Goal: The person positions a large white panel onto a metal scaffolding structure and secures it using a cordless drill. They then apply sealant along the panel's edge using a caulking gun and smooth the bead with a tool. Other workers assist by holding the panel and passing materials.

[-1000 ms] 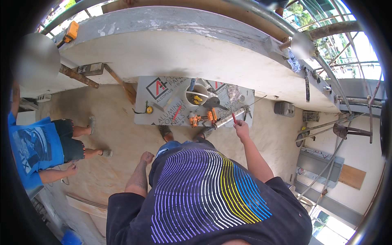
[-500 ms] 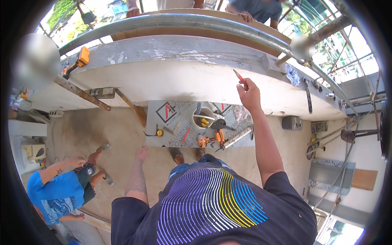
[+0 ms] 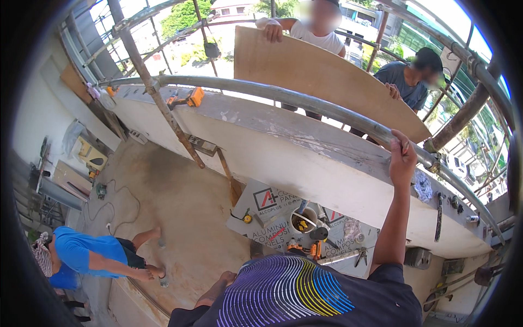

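My right hand [image 3: 402, 157] is raised at the metal scaffold pipe [image 3: 348, 115], its fingers closed against or just beside the pipe. A trace of red at the fingertips fits the pencil, mostly hidden by the fingers. My left hand [image 3: 226, 278] hangs low beside my shirt, partly covered, and its fingers do not show clearly. Below the ledge, a printed composite panel [image 3: 256, 220] carries a bucket [image 3: 303, 218] with tools in it, an orange power drill [image 3: 315, 249], a tape measure [image 3: 247, 219] and pliers [image 3: 360, 257].
Beyond the pipe, two people hold a large brown board [image 3: 321, 76]. An orange cordless tool [image 3: 192, 98] sits on the grey-topped ledge [image 3: 245, 111]. A slanting rusty pole [image 3: 158, 95] crosses it. A person in a blue shirt [image 3: 87, 252] is at the left.
My view has swung and tilted up, bringing the board and its two holders further into sight. My right hand has moved from above the white wall to the pipe; my left has drawn towards my body.
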The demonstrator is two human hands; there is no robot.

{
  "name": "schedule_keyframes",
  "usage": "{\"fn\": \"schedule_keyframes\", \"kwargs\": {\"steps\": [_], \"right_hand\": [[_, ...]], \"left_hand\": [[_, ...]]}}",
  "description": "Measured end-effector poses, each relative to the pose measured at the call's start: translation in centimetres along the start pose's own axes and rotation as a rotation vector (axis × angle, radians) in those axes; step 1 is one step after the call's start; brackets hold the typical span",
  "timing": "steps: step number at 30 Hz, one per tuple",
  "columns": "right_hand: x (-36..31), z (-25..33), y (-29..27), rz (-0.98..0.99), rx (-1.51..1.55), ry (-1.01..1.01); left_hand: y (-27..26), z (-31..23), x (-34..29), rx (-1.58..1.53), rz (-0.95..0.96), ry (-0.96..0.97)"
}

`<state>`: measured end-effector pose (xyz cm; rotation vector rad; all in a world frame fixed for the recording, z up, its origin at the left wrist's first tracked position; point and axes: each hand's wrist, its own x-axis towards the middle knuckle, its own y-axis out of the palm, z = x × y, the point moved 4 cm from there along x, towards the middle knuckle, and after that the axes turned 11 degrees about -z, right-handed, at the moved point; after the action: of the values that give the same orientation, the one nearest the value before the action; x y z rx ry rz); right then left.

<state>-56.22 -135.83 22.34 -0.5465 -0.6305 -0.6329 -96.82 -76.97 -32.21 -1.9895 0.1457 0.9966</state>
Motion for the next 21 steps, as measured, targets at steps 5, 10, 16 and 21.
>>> {"fn": "schedule_keyframes", "kwargs": {"steps": [5,10,16,21], "right_hand": [[6.7,0.7,3.6,0.054,0.072,-0.168],[15.2,1.2,9.7,0.085,-0.013,-0.410],[21.3,4.4,20.4,0.033,-0.121,-0.500],[22.7,6.3,28.9,-0.170,-0.406,-0.730]], "left_hand": [[1.4,2.7,-4.4,-0.455,-0.034,-0.194],[-4.8,1.1,-1.6,-0.265,-0.229,0.058],[-15.0,-7.6,0.2,-0.359,-0.447,0.145],[-21.9,-16.0,0.9,-0.436,-0.418,0.312]]}}
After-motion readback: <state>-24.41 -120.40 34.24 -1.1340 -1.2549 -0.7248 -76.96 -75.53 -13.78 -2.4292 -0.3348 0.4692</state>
